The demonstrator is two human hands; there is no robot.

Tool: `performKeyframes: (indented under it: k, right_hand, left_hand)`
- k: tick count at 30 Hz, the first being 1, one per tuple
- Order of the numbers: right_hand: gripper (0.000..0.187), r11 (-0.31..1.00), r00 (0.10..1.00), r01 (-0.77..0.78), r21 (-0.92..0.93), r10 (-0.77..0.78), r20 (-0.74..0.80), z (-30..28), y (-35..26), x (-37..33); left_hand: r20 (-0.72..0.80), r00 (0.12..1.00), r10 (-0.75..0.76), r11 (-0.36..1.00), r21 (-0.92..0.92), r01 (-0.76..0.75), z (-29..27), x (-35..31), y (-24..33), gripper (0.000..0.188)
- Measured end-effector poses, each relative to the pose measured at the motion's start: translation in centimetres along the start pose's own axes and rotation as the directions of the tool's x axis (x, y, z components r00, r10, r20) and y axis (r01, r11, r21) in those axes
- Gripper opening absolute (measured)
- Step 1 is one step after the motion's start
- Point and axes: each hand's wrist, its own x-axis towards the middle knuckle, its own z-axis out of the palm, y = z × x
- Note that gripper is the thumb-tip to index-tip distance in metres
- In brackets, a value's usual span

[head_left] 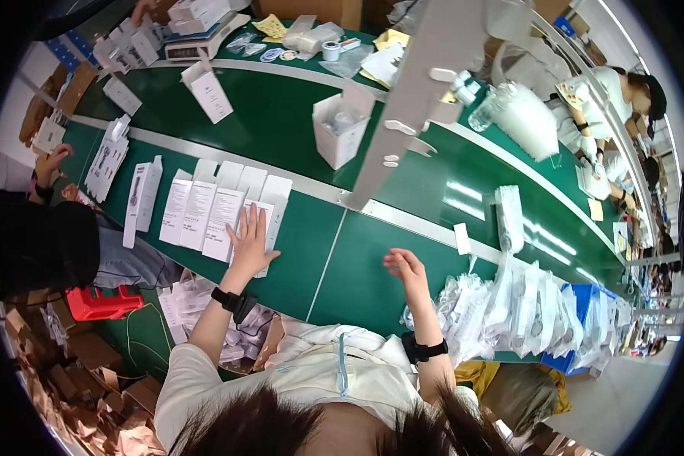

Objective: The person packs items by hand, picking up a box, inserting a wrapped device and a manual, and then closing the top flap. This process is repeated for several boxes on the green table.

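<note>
Flat on the rightmost of several white printed boxes (223, 213) lies my left hand (251, 240), its fingers spread. These boxes stand side by side on the green table, with their lid flaps raised at the far end. My right hand (409, 275) hovers over the table's near part, fingers loosely bent and apart, with nothing in it. Nearest to it on the right is a pile of clear plastic bags (463, 308) with white items inside. Another white box (142, 196) with a picture on its side stands left of the row.
An open white box (340, 129) stands on the green belt, and another white box (207, 93) farther left. A grey metal post (394, 114) rises beyond my hands. Blue bins (581, 304) sit right; a co-worker's hand (52, 165) is at the left.
</note>
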Motion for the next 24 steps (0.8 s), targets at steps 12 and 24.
performKeyframes:
  k: [12, 24]
  right_hand:
    - [0.034, 0.797, 0.934, 0.282, -0.533, -0.101, 0.342, -8.1, -7.2, -4.1]
    - [0.080, 0.203, 0.888, -0.389, -0.899, -0.177, -0.424, -25.9, -3.0, 17.7]
  left_hand:
    - [-0.026, 0.993, 0.113, 0.914, -0.390, -0.114, 2.6, -5.0, 15.6, 0.090]
    - [0.258, 0.933, 0.253, 0.441, -0.889, 0.126, 7.1, 1.3, 17.1, 0.083]
